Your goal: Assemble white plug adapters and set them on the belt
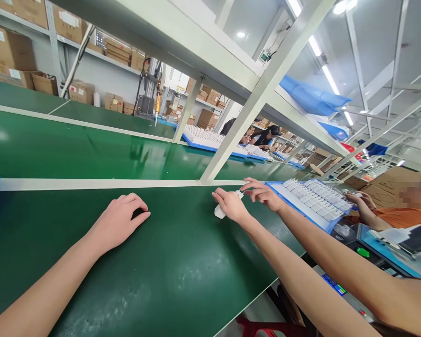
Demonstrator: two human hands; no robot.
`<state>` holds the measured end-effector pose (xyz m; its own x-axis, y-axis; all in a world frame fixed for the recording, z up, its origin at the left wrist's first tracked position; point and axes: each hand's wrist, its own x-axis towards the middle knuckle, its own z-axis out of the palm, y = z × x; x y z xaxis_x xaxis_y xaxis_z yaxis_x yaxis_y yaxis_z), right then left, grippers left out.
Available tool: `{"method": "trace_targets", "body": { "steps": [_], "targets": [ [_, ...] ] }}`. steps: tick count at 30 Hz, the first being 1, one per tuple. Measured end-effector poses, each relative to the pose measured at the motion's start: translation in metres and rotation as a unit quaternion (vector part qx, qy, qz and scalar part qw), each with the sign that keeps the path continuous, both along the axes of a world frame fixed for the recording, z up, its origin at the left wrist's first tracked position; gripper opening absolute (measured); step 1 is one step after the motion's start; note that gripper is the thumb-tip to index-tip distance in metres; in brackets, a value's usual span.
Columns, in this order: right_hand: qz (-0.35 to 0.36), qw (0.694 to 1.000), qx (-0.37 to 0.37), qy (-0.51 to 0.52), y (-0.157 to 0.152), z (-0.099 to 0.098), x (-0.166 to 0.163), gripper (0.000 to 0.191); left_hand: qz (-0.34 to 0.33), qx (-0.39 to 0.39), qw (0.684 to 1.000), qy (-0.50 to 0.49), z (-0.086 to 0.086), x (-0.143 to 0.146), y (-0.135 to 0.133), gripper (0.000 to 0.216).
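Note:
My left hand (117, 224) rests on the green conveyor belt (168, 271) with its fingers curled under and nothing visible in them. My right hand (231, 206) is closed around a small white bottle-like piece (219, 213), held just above the belt near the white divider strip. Another person's hand (264, 193) reaches in from the right, and its fingertips touch the top end of that white piece. Just to the right lies a blue tray (303, 210) filled with several rows of the same white pieces.
A slanted white frame post (231, 135) meets the belt right behind my right hand. A person in an orange top (403, 216) works at the right. A machine with a green button (363, 252) sits at the belt's right edge. More blue trays (210, 140) and cardboard boxes lie beyond.

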<state>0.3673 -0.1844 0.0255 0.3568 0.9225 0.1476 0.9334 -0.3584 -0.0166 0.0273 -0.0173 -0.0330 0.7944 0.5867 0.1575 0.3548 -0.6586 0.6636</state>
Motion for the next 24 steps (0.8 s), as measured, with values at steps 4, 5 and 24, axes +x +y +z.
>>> {"method": "trace_targets", "body": {
  "steps": [4, 5, 24],
  "targets": [
    [-0.007, 0.999, 0.027, 0.031, -0.001, 0.007, -0.006, 0.036, -0.008, 0.003, 1.000, -0.011, 0.003, -0.002, -0.002, 0.047],
    [-0.005, 0.999, 0.033, 0.041, -0.001, 0.010, -0.009, 0.037, -0.011, 0.002, 1.000, -0.015, 0.004, -0.003, -0.002, 0.046],
    [0.149, 0.898, 0.136, 0.391, 0.065, 0.009, -0.171, 0.037, -0.061, -0.272, 0.956, -0.089, 0.025, 0.004, -0.018, 0.035]
  ]
}}
